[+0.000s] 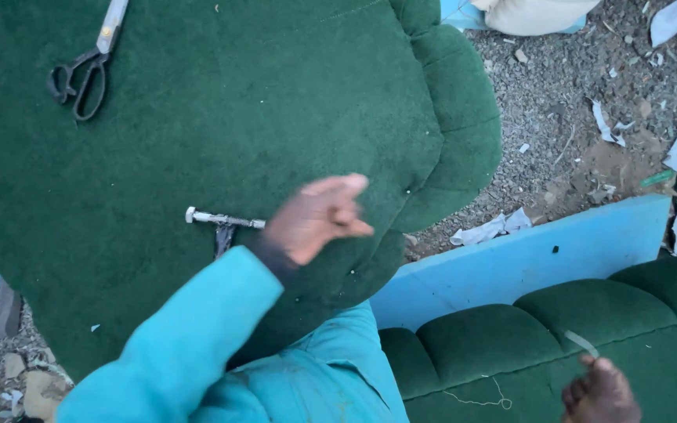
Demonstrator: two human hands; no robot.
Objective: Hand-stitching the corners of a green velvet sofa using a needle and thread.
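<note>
My left hand point(319, 215), in a teal sleeve, hovers flat and blurred over a large green velvet upholstered panel point(197, 133), near its padded scalloped edge. The fingers are stretched out and hold nothing. Just left of the hand a metal stapler-like tool point(221, 223) lies on the fabric. My right hand point(601, 392) rests at the bottom right on a second green tufted cushion piece point(511, 345), partly cut off by the frame. A thin pale strip point(581, 342) lies by its fingertips; whether the hand grips it is unclear.
Black-handled scissors point(80, 78) lie on the panel at the upper left. A light blue foam board point(526, 262) sits between the two green pieces. The gravel ground point(573, 117) is littered with white scraps, and a pale sack point(534, 14) lies at the top.
</note>
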